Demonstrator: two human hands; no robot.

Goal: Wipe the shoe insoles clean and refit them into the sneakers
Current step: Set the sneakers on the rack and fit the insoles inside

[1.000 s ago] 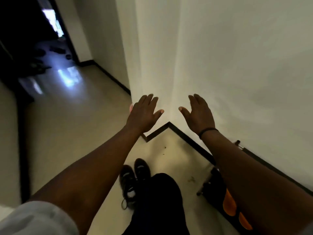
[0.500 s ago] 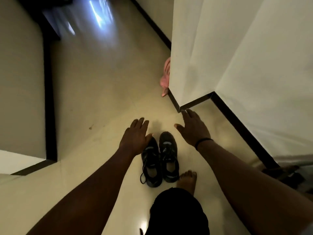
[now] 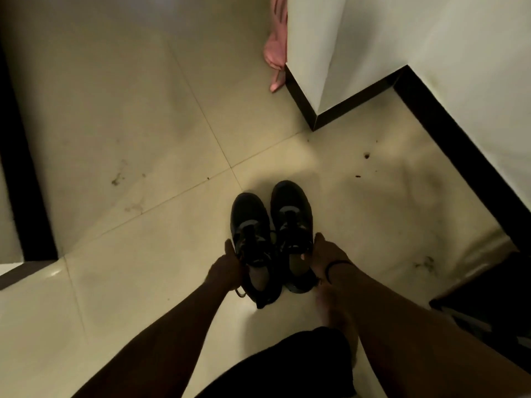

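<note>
A pair of black lace-up sneakers (image 3: 271,225) stands side by side on the cream tiled floor (image 3: 143,139), just below the frame's centre, pale insoles (image 3: 260,278) showing in their openings. The left hand (image 3: 227,271) grips the left shoe's collar and the right hand (image 3: 326,257) curls over the right shoe's rim. This looks like the opening step; next, each insole needs pulling out. A pink cloth (image 3: 277,44) hangs at the upper wall corner.

Cream floor tiles (image 3: 120,116), glossy, dimly lit, dark specks and smudges. White wall corner (image 3: 330,53) with black skirting (image 3: 353,101). Pink cloth item (image 3: 276,50) behind corner. Dark doorframe strip (image 3: 20,168) left.
</note>
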